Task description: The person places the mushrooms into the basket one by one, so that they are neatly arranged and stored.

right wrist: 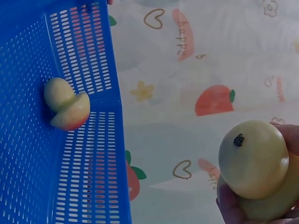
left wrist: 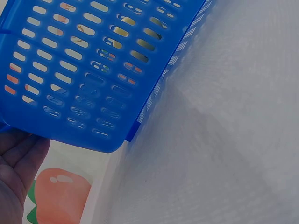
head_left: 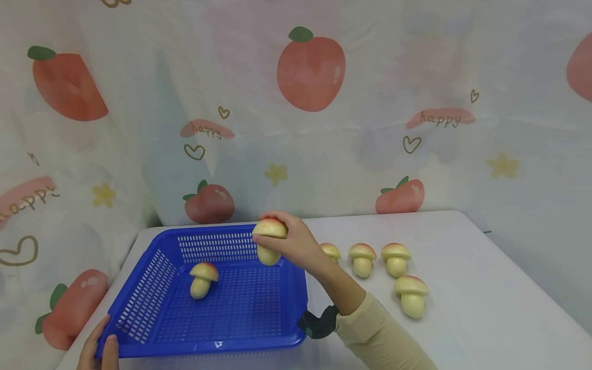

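A blue plastic basket (head_left: 222,341) with slotted walls stands on the table's left part. Inside it lies one toy mushroom (head_left: 203,280), pale yellow with a reddish cap top. Over the basket's back right corner, my right hand (head_left: 296,244) grips another toy mushroom (head_left: 269,241) by its cap, stem pointing down. In the right wrist view that held mushroom (right wrist: 254,158) shows a dark spot on its stem end. My left hand (head_left: 99,347) holds the basket's front left corner by the rim; the left wrist view shows its fingers (left wrist: 32,156) against the basket wall (left wrist: 60,126).
To the right of the basket, several more toy mushrooms stand on the white table (head_left: 481,308), among them a nearer one (head_left: 411,296) and one (head_left: 330,251) partly hidden by my right wrist. A fruit-printed curtain (head_left: 361,154) hangs behind the table and along its left side.
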A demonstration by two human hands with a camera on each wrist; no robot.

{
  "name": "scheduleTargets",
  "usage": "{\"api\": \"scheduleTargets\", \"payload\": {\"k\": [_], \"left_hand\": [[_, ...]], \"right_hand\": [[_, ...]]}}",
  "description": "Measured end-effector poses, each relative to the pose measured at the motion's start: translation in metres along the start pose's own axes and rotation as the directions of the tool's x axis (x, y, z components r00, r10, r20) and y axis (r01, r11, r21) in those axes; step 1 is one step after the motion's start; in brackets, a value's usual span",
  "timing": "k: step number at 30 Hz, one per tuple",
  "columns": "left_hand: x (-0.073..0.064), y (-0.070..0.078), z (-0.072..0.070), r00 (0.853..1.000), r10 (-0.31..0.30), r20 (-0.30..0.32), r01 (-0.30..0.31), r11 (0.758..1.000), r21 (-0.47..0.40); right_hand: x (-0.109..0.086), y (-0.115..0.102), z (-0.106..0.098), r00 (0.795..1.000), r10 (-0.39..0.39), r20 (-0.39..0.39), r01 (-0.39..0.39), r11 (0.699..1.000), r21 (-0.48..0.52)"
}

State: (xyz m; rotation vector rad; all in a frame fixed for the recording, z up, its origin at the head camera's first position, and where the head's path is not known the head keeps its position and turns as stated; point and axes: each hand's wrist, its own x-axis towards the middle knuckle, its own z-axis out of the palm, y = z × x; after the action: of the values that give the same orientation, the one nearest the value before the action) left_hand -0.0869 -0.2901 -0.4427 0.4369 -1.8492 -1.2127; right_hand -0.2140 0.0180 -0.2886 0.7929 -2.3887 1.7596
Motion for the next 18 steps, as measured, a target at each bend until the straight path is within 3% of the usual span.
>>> {"api": "scheduleTargets", "payload": {"k": [6,10,18], "left_hand": [[0.0,0.0,0.0,1.0,0.0,0.006,0.0,1.0,0.007],[0.001,-0.003,-0.001,1.0,-0.023,0.016,0.023,0.999,0.024],[0.0,0.001,0.001,1.0,-0.012,-0.002,0.012,1.0,0.019]], "right_hand": [[0.008,0.004,0.005,1.0,-0.019,-0.003,0.019,1.0,-0.002],[0.013,0.008,0.012,1.0,0.007,0.003,-0.007,1.0,-0.007],[0.02,0.008,0.021,1.0,0.023,0.001,-0.023,0.999,-0.037]]}}
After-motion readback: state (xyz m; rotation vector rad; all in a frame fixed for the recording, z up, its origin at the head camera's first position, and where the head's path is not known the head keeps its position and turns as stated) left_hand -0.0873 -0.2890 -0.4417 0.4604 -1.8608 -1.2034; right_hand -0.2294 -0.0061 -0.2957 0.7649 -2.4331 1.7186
